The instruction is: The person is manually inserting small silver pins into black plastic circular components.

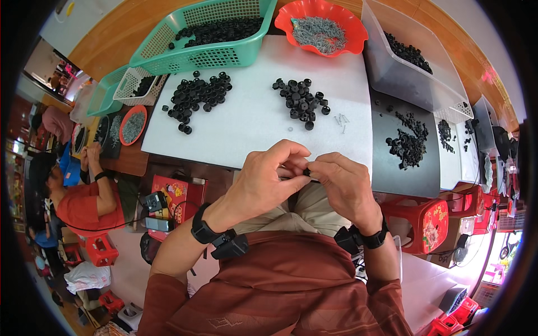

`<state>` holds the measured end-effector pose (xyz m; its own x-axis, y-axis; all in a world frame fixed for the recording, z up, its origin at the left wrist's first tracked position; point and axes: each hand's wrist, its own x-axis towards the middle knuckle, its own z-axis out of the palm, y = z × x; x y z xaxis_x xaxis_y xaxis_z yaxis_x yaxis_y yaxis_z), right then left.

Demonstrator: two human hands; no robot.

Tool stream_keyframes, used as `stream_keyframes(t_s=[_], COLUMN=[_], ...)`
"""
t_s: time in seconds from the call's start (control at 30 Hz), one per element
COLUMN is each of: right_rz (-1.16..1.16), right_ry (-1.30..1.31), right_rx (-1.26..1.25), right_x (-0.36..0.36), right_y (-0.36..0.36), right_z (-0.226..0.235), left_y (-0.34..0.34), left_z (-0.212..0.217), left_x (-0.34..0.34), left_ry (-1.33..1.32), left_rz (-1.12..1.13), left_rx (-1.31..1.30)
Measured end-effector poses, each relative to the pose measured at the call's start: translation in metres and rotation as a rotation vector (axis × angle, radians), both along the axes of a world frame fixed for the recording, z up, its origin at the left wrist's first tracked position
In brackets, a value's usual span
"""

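Observation:
Over the near edge of the white work surface, my two hands meet. Thumb and fingers of my left hand pinch a small black plastic part. My right hand is closed in a pinch right against that part; what its fingertips grip is hidden. Beyond my hands lie a pile of black plastic caps and, farther left, a second pile of caps. A few loose screws rest right of the nearer pile.
At the back stand a green basket of black parts, a red bowl of screws and a clear bin. Small black pieces cover part of the dark board at right. A seated person works at left. Red stools stand at right.

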<state>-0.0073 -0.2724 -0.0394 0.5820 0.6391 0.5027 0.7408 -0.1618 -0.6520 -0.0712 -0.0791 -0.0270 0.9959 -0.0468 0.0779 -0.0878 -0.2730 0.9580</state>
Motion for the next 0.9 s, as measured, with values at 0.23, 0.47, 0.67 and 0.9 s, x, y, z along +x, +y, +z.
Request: stream_keyframes(t_s=[0.23, 0.47, 0.67, 0.9], right_rz=[0.063, 0.031, -0.028, -0.035], right_ry=[0.02, 0.112, 0.018, -0.057], right_rx=[-0.05, -0.073, -0.001, 0.024], right_x=[-0.001, -0.008, -0.011, -0.016], right_y=[-0.005, -0.004, 0.0, 0.005], right_z=[0.003, 0.004, -0.004, -0.008], left_y=[0.004, 0.008, 0.007, 0.008], left_z=[-0.007, -0.01, -0.006, -0.009], left_x=[0.0, -0.002, -0.005, -0.005], left_ry=[0.166, 0.213, 0.287, 0.319], left_rz=[-0.032, -0.043, -0.049, -0.042], left_rx=[-0.267, -0.448, -0.531, -0.572])
